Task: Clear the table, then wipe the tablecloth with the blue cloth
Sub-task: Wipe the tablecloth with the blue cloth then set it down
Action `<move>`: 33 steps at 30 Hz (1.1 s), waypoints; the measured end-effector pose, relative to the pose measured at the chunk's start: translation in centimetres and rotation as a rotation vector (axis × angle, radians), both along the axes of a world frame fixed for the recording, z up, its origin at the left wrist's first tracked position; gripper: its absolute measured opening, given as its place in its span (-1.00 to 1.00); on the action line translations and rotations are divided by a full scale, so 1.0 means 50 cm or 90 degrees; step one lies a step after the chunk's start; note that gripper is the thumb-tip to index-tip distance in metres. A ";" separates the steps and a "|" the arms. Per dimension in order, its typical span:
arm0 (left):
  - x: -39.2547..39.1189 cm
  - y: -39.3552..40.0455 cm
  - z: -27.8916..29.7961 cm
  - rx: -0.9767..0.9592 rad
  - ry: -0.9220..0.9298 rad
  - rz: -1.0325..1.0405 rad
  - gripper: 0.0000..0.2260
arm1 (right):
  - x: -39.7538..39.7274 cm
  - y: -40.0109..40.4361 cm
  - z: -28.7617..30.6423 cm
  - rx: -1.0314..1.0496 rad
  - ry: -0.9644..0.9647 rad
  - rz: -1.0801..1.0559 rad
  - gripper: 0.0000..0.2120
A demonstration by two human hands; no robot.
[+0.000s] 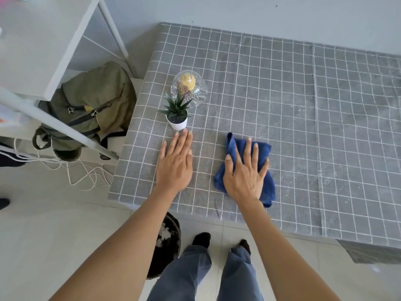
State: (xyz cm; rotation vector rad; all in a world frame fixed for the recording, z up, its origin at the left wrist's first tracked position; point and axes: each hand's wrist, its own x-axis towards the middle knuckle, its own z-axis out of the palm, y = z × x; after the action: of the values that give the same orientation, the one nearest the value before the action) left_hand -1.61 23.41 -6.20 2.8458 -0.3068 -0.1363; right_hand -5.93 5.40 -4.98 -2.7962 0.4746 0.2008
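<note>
Tablecloth (pixel 282 101) first: the grey, white-gridded cloth covers the whole counter, and most of it lies bare, from the far edge out to the right edge. I judge the clearing nearly done but not finished, since two things stand near the left edge. The right half shows pale, blotchy marks that look like dust or residue, though I cannot tell which, so I judge that stretch unwiped.

Next in size, the blue cloth (pixel 245 168) lies bunched near the front edge, right of the middle. My right hand (pixel 244 177) lies flat on top of it, fingers (pixel 247 148) spread and pressing down; the thumb may pinch a fold at the cloth's left side, but I cannot tell. That reads to me as wiping under way or about to start.

My left hand (pixel 174 164) rests palm down on the bare tablecloth beside it, fingers straight and together, holding nothing. Its fingertips come just short of the white pot.

Smaller: a clear glass dome (pixel 195 92) with something yellow inside stands near the left edge. Just in front of it, toward me, stands a small spiky plant (pixel 176 115) in that white pot.

What is left, as I judge it: move the dome and the plant off, then wipe the whole cloth, the marked right side above all.
</note>
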 end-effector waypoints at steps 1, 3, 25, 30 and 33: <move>0.000 -0.001 0.000 0.001 -0.003 0.001 -0.53 | -0.001 0.018 0.003 0.004 -0.002 0.024 -0.48; 0.001 -0.003 0.000 0.000 -0.007 0.001 -0.53 | -0.011 0.055 0.007 0.010 -0.017 0.112 -0.49; -0.002 -0.002 0.002 -0.004 -0.005 0.000 -0.54 | -0.004 -0.028 0.001 -0.019 -0.007 0.057 -0.50; -0.002 -0.004 0.001 0.007 -0.012 0.006 -0.54 | -0.002 0.018 0.002 0.000 -0.002 0.061 -0.48; -0.004 -0.006 0.003 -0.001 -0.013 0.005 -0.54 | -0.012 0.042 0.003 0.000 -0.014 0.141 -0.49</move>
State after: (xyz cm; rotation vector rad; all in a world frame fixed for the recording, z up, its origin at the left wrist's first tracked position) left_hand -1.79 23.13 -6.05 2.8486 -0.3006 -0.1049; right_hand -6.52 7.50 -4.84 -2.8438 0.1581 0.2174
